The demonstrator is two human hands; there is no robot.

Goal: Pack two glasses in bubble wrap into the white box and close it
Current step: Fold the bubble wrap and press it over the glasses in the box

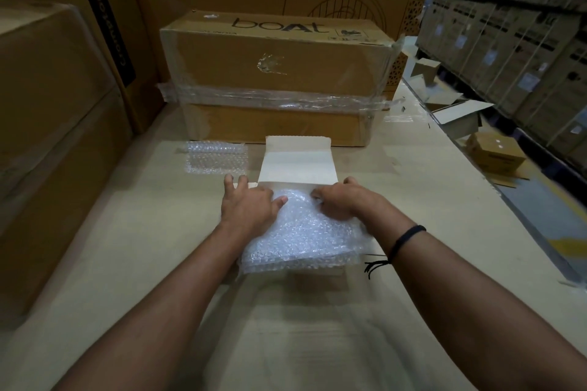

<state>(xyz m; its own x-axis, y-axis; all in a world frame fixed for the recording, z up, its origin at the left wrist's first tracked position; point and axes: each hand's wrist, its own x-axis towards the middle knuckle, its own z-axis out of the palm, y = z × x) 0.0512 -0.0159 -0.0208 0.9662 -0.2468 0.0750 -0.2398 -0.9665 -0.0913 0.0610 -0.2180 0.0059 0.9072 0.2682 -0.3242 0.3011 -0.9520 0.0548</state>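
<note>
Spilling over the open white box (298, 165), a bubble wrap sheet (301, 232) covers its cavity, with the lid flap raised behind. The left hand (247, 205) lies flat, fingers spread and thumb on the sheet. The right hand (344, 200) curls its fingers into the sheet's far edge. A rolled bubble wrap bundle (217, 157) lies near the box's left.

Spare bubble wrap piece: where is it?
Head view: spare bubble wrap piece lies on the table, left of the white box's open lid, in front of the taped boAt carton.
</note>
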